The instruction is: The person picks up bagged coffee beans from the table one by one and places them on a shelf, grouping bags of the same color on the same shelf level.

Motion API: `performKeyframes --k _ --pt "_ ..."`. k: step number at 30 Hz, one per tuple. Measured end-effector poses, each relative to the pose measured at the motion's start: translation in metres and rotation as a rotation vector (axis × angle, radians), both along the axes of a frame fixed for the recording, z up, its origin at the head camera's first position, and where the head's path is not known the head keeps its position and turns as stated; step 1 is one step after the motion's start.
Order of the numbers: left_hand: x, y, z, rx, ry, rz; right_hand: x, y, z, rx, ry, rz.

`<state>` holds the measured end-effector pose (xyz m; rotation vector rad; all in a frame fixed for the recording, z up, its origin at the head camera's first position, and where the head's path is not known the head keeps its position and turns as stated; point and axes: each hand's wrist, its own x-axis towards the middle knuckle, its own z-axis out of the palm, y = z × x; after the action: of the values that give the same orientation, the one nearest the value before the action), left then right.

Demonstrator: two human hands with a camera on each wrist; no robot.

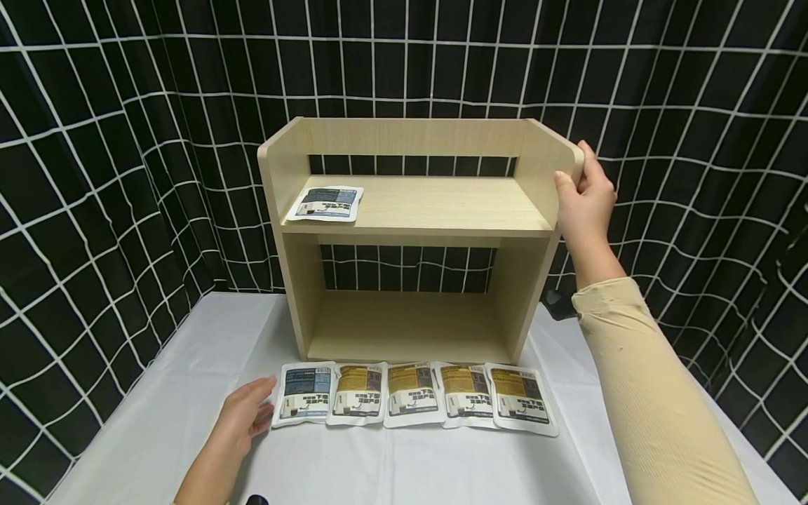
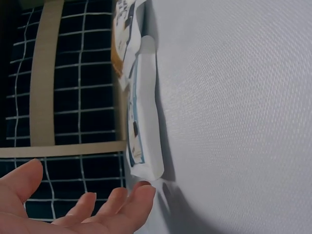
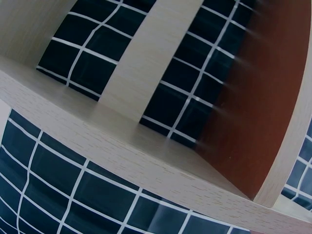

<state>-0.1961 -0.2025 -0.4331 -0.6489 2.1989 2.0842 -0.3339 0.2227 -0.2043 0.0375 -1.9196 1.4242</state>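
Note:
My right hand (image 1: 586, 200) grips the upper front edge of the right side panel of a small light-wood shelf (image 1: 429, 231), thumb on the inner face. Beside the left end of a row of flat white pouches, my left hand (image 1: 243, 414) is held with fingers spread loosely and nothing in it. Its fingertips are right at the near edge of the blue-labelled pouch (image 1: 306, 393), as the left wrist view also shows. Several yellow-labelled pouches (image 1: 413, 393) continue the row to the right, edges overlapping. Another blue-labelled pouch (image 1: 328, 203) lies on the upper shelf board at the left.
The row lies on a white-covered table (image 1: 442, 470) along the shelf's front. Black curtains with a white grid (image 1: 404, 63) hang behind and at both sides. A small black object (image 1: 558, 305) sits by the shelf's right side, and another dark item (image 1: 257, 499) shows at the bottom edge.

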Motion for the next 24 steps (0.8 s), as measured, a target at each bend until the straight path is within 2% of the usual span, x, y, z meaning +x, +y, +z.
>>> performKeyframes --k 5,14,24 --pt "-0.0016 -0.0002 0.0004 -0.021 -0.026 -0.011 0.0 -0.0003 -0.0002 0.001 0.007 0.002" --pt "-0.005 0.0007 0.0003 0.0 -0.069 0.0 -0.0001 0.0 -0.0008 -0.001 0.009 0.004" --pt "-0.0101 -0.0001 -0.0013 -0.052 -0.113 -0.033 -0.001 0.0005 -0.0017 0.003 -0.001 0.007"
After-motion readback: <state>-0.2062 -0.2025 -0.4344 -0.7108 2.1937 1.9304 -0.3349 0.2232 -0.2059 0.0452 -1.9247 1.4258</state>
